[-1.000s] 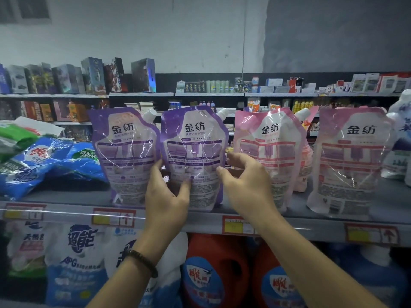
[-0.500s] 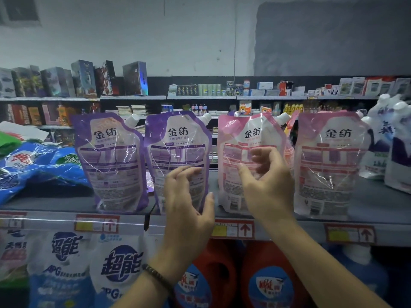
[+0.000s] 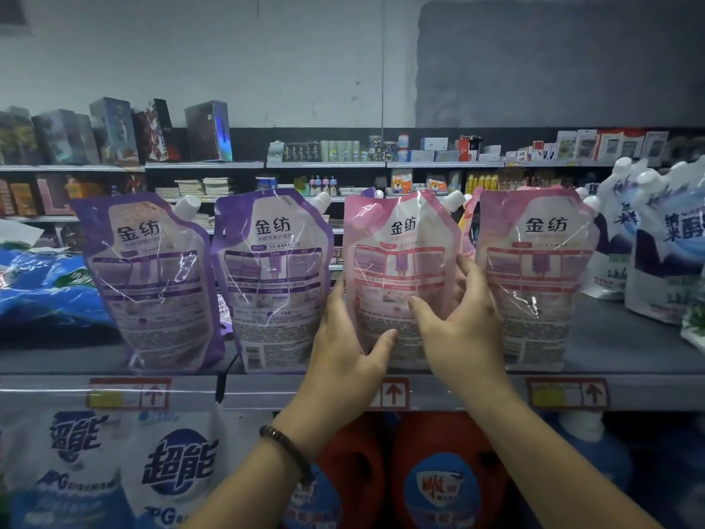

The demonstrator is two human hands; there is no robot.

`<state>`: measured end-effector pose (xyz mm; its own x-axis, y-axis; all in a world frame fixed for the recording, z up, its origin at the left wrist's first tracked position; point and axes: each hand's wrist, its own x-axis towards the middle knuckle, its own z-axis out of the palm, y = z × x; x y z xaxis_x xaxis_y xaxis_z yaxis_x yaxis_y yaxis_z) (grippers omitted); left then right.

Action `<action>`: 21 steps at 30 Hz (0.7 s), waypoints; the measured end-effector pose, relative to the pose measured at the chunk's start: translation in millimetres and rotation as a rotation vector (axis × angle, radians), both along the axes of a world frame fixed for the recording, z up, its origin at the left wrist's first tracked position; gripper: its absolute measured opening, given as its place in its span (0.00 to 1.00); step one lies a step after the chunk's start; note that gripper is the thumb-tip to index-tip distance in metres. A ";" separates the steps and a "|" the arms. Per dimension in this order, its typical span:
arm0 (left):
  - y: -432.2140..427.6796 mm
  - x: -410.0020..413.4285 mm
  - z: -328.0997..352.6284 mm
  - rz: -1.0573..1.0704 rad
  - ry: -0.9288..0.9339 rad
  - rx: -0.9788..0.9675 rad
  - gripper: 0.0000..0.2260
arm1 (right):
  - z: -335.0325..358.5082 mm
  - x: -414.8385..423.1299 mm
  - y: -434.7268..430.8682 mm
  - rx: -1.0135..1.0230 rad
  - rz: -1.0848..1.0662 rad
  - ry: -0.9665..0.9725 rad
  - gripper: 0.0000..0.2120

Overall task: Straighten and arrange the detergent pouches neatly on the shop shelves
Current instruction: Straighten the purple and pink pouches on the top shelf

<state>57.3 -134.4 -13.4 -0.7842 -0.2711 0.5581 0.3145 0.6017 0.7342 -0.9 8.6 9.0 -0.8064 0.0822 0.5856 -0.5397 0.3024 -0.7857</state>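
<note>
Four spouted pouches stand in a row on the grey shelf (image 3: 629, 360). Two are purple: the leftmost (image 3: 152, 276) and its neighbour (image 3: 272, 273). Two are pink: the middle one (image 3: 396, 261) and the right one (image 3: 534, 269). My left hand (image 3: 343, 349) grips the middle pink pouch at its lower left edge, thumb across the front. My right hand (image 3: 457, 326) holds the same pouch's lower right edge, thumb on the front and fingers reaching behind, between the two pink pouches.
Blue detergent bags (image 3: 42, 288) lie at the shelf's left end. White and blue spouted pouches (image 3: 663, 246) stand at its right end. Below are white bags (image 3: 168, 467) and red jugs (image 3: 438, 479). Price tags (image 3: 568, 393) line the shelf edge.
Both hands left the second purple pouch, moved right and took hold of the middle pink pouch, one on each side. The view shifted right with them.
</note>
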 end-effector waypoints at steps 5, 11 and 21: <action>-4.2 -16.1 -0.7 -0.004 -0.024 0.053 0.45 | -3.3 -5.4 4.5 0.038 0.043 -0.048 0.43; -8.5 -28.6 -4.6 0.007 -0.056 0.096 0.32 | -7.2 -9.3 8.8 0.048 0.059 -0.069 0.45; -4.0 -34.3 -7.6 0.085 0.009 0.147 0.27 | -2.6 -5.5 6.5 0.010 0.008 -0.035 0.44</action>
